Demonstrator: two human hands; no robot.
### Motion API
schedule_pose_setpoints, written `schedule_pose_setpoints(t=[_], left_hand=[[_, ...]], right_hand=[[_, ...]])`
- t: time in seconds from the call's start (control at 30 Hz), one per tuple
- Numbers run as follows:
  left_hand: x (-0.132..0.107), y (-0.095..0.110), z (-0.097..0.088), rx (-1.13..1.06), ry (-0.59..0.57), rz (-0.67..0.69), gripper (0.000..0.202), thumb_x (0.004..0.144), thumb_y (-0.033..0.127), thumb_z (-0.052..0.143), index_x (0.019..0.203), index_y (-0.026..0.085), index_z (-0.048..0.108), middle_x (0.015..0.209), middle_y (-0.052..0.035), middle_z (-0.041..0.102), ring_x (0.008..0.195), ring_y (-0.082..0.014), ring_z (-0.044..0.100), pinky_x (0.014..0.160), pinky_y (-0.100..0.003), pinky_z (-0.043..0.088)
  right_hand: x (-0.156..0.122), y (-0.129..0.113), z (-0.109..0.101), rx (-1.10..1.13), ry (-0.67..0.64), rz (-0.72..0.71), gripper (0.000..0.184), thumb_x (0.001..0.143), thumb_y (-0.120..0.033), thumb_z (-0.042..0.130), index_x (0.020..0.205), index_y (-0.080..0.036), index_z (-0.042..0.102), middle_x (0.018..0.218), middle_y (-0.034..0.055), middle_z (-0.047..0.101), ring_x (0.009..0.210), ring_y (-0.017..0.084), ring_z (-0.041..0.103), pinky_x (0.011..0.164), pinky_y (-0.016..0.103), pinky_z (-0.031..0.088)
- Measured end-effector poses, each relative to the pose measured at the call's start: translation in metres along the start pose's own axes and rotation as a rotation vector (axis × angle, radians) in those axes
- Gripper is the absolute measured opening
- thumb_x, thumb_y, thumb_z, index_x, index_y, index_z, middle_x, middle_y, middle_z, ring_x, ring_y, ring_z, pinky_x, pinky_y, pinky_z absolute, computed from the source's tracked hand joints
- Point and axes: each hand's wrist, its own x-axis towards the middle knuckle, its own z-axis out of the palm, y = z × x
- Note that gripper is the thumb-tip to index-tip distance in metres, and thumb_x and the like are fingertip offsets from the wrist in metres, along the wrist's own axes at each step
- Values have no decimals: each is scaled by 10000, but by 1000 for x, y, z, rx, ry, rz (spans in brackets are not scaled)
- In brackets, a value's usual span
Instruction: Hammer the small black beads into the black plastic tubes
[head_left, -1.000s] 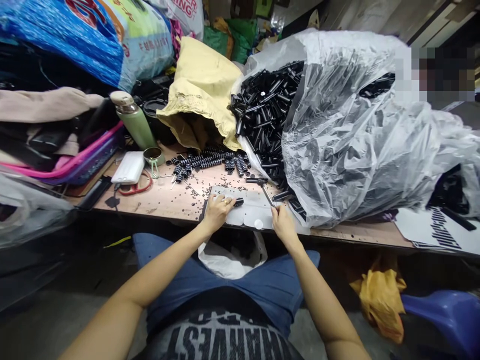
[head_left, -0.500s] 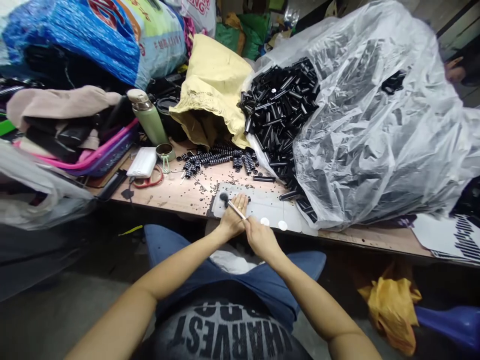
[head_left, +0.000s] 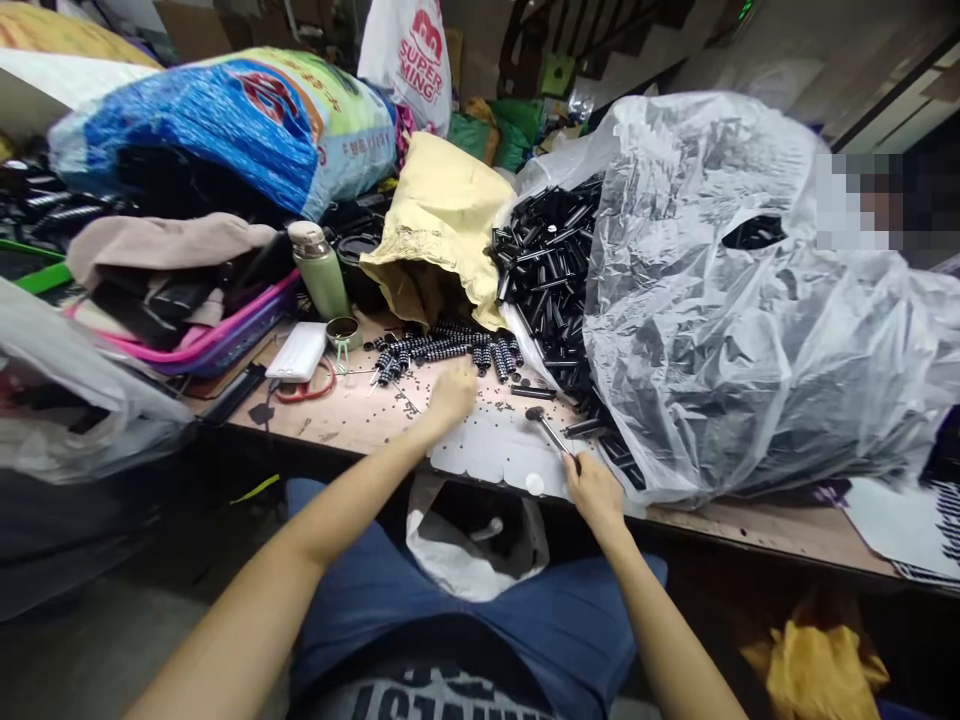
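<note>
Black-headed hammer [head_left: 553,433] | right hand [head_left: 596,490]: grip holding it, at front edge of counter [head_left: 337,412] | left hand [head_left: 452,397]: blurred, grip cannot be told

Left hand [head_left: 454,392] blurred, fingers curled, over the pink-tan wooden surface [head_left: 330,415], just short of a cluster of black-and-white ringed rods [head_left: 442,348]; cannot tell whether it holds anything. Right hand [head_left: 596,490] grips a slim metal-shafted tool with a dark head [head_left: 555,435], head leftward, over a pale flat sheet [head_left: 480,455]. White round disc [head_left: 535,484] at the sheet's near edge. One glossy black tube [head_left: 533,392] lies beyond the tool. Right: large clear plastic bag [head_left: 690,340], black tubes spilling from its mouth. Behind the rods: yellow sack [head_left: 450,200], mouth open.
</note>
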Motion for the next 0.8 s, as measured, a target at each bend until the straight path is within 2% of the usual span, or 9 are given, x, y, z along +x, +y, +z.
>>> schedule_pose_setpoints(t=[0.07, 0.13, 0.23, 0.37, 0.47, 0.57, 0.63, 0.7, 0.8], left_hand=[[39, -28, -6, 69, 26, -99, 342, 926, 129, 319, 1082, 23, 604, 1098, -256, 564, 1067, -341, 474, 874, -495, 392], [66, -49, -3, 159, -43, -129, 294, 912, 118, 363, 1019, 40, 626, 1089, -239, 580, 1096, -340, 465, 919, -493, 366], [80, -59, 8, 172, -108, -107, 227, 907, 151, 437, 970, 55, 633, 1060, -218, 603, 1077, -311, 498, 929, -433, 380], [63, -49, 14, 112, -80, -112, 240, 931, 252, 458, 983, 71, 607, 1044, -199, 605, 987, -272, 561, 849, -361, 438], [39, -37, 10, -291, 49, -239, 245, 947, 335, 444, 968, 130, 575, 917, -117, 625, 842, -214, 611, 750, -314, 473], [14, -25, 5, -890, 79, -492, 189, 925, 344, 480, 865, 168, 517, 701, -12, 581, 573, -138, 587, 550, -248, 457], [1, -16, 1, -1177, 73, -627, 154, 901, 299, 512, 819, 175, 473, 664, 18, 560, 476, -100, 544, 458, -212, 414], [-10, -8, -4, -1362, 71, -704, 144, 882, 260, 525, 791, 174, 453, 654, 24, 563, 446, -85, 531, 421, -198, 397], [-22, 1, -12, -1486, 25, -756, 132, 860, 246, 541, 786, 164, 468, 646, 18, 573, 445, -82, 537, 404, -190, 398]], right_hand=[[10, -1, 3, 14, 113, -84, 395, 965, -451, 351, 928, -149, 603, 922, 121, 651, 878, 240, 593, 734, 315, 414], [27, -12, -2, 46, 199, -195, 376, 968, -414, 354, 980, -138, 609, 968, 125, 641, 930, 245, 559, 801, 326, 410], [65, -35, -15, -4, 171, -285, 310, 964, -259, 339, 1069, -134, 602, 1069, 140, 632, 1012, 248, 519, 833, 332, 385], [122, -56, -24, -123, -37, -358, 299, 901, -96, 363, 1044, -135, 623, 1062, 148, 659, 1045, 248, 519, 821, 331, 349], [145, -58, -22, -117, -96, -374, 270, 884, -96, 404, 978, -137, 654, 964, 137, 690, 992, 229, 564, 824, 318, 341], [148, -55, -21, -94, -111, -380, 307, 923, -166, 381, 1083, -163, 643, 1016, 125, 696, 1024, 223, 582, 837, 313, 352], [145, -54, -22, -72, -120, -391, 310, 939, -252, 393, 1128, -187, 630, 1060, 113, 693, 1053, 230, 583, 842, 314, 370], [143, -57, -23, -48, -150, -403, 275, 903, -315, 479, 1082, -198, 653, 1051, 106, 700, 1038, 239, 598, 837, 314, 392], [146, -66, -23, 7, -193, -396, 185, 813, -260, 590, 942, -184, 699, 988, 119, 715, 988, 253, 629, 833, 324, 417]])
